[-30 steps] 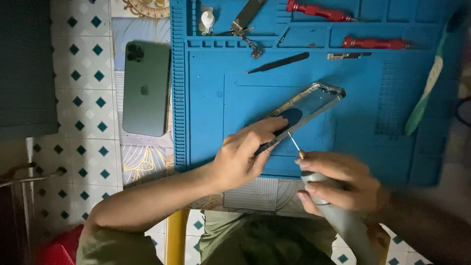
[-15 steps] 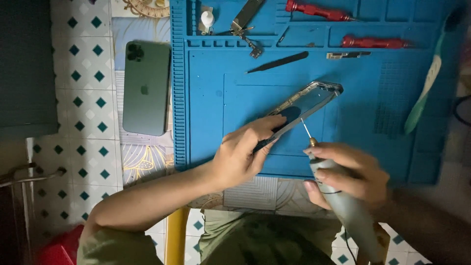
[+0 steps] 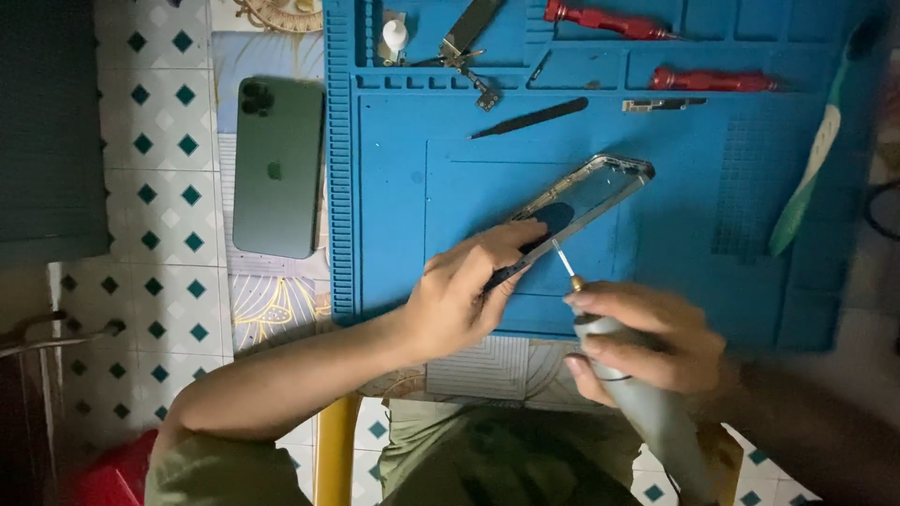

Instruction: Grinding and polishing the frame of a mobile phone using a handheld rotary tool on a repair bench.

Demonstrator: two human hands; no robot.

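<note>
**Blue repair mat, phone frame under hand tool**

Blue silicone work mat (image 3: 394,244) lies on the counter, over a patterned cloth (image 3: 272,300).

Item 1: phone frame (image 3: 586,197), metal-edged with a clear or glassy panel, lying at a slant near the middle of the mat. Its lower end sits under the left hand (image 3: 464,300); its upper end points up and to the right.

Item 2: left hand, palm down, fingers (image 3: 511,234) spread narrow and pressed flat on the lower part of the frame, pinning it to the mat.

Item 3: right hand (image 3: 647,342), fingers wrapped closed around a grey pen-shaped tool (image 3: 637,394). The tool's thin bit (image 3: 561,255) points up and left, its tip at the frame's lower edge; whether it touches is hard to tell, likely so.

Item 4: green phone (image 3: 277,169), back side up, left of the mat, well apart from both hands.

Item 5: mat's upper tray section, holding two red-handled screwdrivers (image 3: 609,19) (image 3: 712,80), a black pry stick (image 3: 534,117), metal tweezers (image 3: 464,37) and a small white-capped bottle (image 3: 396,36).

Item 6: green-and-white brush-like tool (image 3: 806,183), lying at the mat's right side.

Item 7: tiled surface (image 3: 159,206), white with teal diamonds, at far left.
</note>
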